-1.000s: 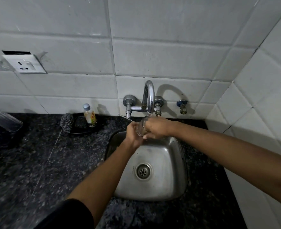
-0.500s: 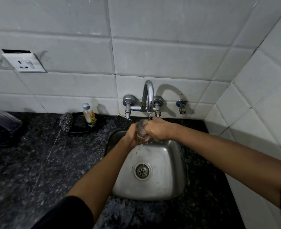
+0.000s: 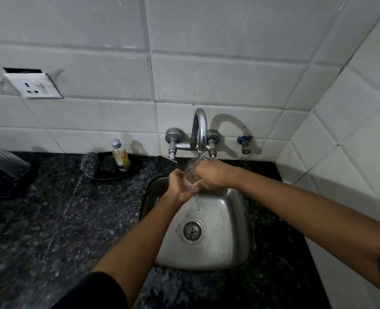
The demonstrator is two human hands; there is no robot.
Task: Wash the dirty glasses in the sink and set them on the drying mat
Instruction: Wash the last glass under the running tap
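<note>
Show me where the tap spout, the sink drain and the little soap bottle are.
tap spout (image 3: 200, 126), head view, top of the curved pipe
sink drain (image 3: 192, 230), head view, centre of the strainer
soap bottle (image 3: 121, 155), head view, middle of its body

A small home kitchen is shown. A compact stainless steel sink (image 3: 209, 246) is set into a dark speckled stone counter (image 3: 73, 219) at about 6 o'clock, and a wall-mounted chrome tap (image 3: 199, 132) with two valve handles is fixed above it at 12 o'clock. The walls are covered in large white tiles (image 3: 218, 79), and a corner is formed at 3 o'clock. A white power socket (image 3: 34, 86) is mounted at 10 o'clock. A small bottle of dish liquid (image 3: 121, 155) and a steel wool scrubber (image 3: 89, 163) are kept at 11 o'clock beside the sink, and an upturned clear glass (image 3: 6, 160) is seen at 9 o'clock.
</note>
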